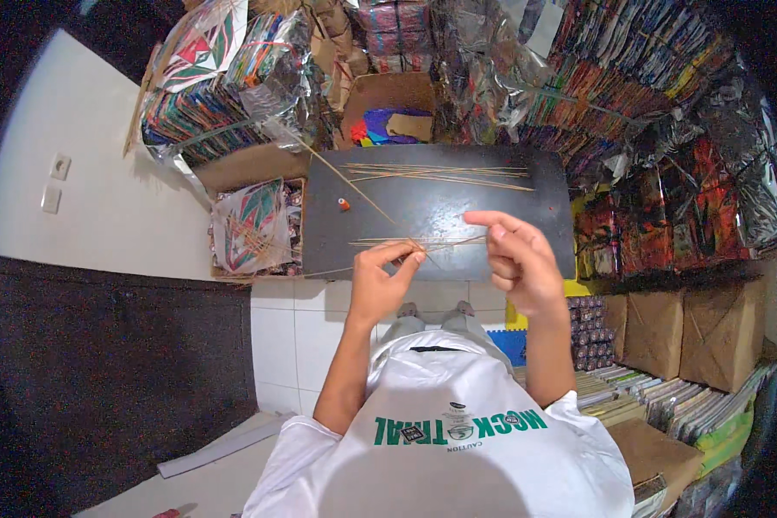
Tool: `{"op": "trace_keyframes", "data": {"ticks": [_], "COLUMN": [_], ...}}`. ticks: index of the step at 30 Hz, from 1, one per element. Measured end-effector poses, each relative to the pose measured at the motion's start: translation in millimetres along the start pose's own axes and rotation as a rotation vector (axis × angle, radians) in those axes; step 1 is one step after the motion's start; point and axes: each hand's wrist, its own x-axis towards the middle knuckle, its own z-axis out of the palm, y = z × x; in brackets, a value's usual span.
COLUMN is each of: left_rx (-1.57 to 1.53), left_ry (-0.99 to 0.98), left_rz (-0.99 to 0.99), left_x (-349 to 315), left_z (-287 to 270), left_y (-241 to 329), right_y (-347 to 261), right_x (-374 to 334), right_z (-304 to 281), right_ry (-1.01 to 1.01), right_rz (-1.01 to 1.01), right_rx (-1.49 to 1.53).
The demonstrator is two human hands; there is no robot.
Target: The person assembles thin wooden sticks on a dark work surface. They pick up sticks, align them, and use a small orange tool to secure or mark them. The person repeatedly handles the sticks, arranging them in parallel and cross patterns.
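Observation:
Thin bamboo sticks (pixel 351 184) cross at the fingertips of my left hand (pixel 387 274), which pinches them above the near edge of the dark table (pixel 328 237). One long stick slants up and to the left from the pinch. My right hand (pixel 521 263) hovers to the right, its index finger stretched toward the left and the other fingers curled in. Whether a thin thread lies in those curled fingers is too fine to see. A small orange thread spool (pixel 344 205) stands on the table, left of the middle.
More loose bamboo sticks (pixel 440 172) lie along the table's far side. A box (pixel 255 226) at the left holds a patterned kite sheet and sticks. Wrapped stacks (pixel 613 104) crowd the back and right. An open cardboard box (pixel 380 91) stands behind the table.

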Motion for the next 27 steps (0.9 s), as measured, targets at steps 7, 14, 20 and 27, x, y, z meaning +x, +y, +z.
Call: {"op": "trace_keyframes", "data": {"ticks": [7, 14, 20, 27], "left_rx": [-0.308, -0.854, -0.859, -0.742], "left_ry": [0.016, 0.246, 0.274, 0.117], "left_rz": [-0.157, -0.206, -0.196, -0.227], "left_x": [-2, 6, 14, 11], "left_z": [-51, -76, -60, -12], "left_y": [-10, -13, 5, 23], "right_y": [7, 48, 82, 85], "right_x": [-13, -33, -27, 20], "right_z": [-83, -169, -171, -55], "right_ry": [0.301, 0.425, 0.401, 0.124], "right_rz": [-0.178, -0.049, 0.306, -0.553], "right_rx": [-0.369, -1.145, -1.499, -1.016]}}
